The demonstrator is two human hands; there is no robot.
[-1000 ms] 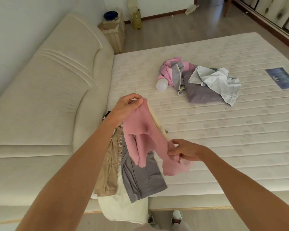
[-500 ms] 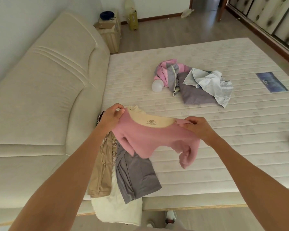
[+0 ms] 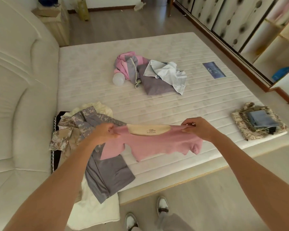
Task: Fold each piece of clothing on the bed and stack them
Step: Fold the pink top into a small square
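- Pink top: held stretched out just above the near edge of the mattress, cream neckline with its printed label facing up; the hem hangs onto the mattress, one sleeve lying on the grey garment. Held taut by the shoulders, probably to square it before laying it flat for folding.
- Left hand: pinches the left shoulder of the pink top, fingers curled over the cloth.
- Right hand: pinches the right shoulder, thumb and fingers closed on the seam.
- Unfolded pile, near left corner: camouflage, cream and grey pieces, some draping over the near edge; kept within reach as the supply to work from.
- Folded stack, near right corner: camouflage piece under smaller blue and dark folds; the likely destination for the top.
- Loose heap, middle of the mattress toward the far edge: pink, grey and pale blue clothes, a round white object touching it.
- Change from half a second earlier: the hands are farther apart and the top is pulled flatter and wider; a second earlier it hung bunched.
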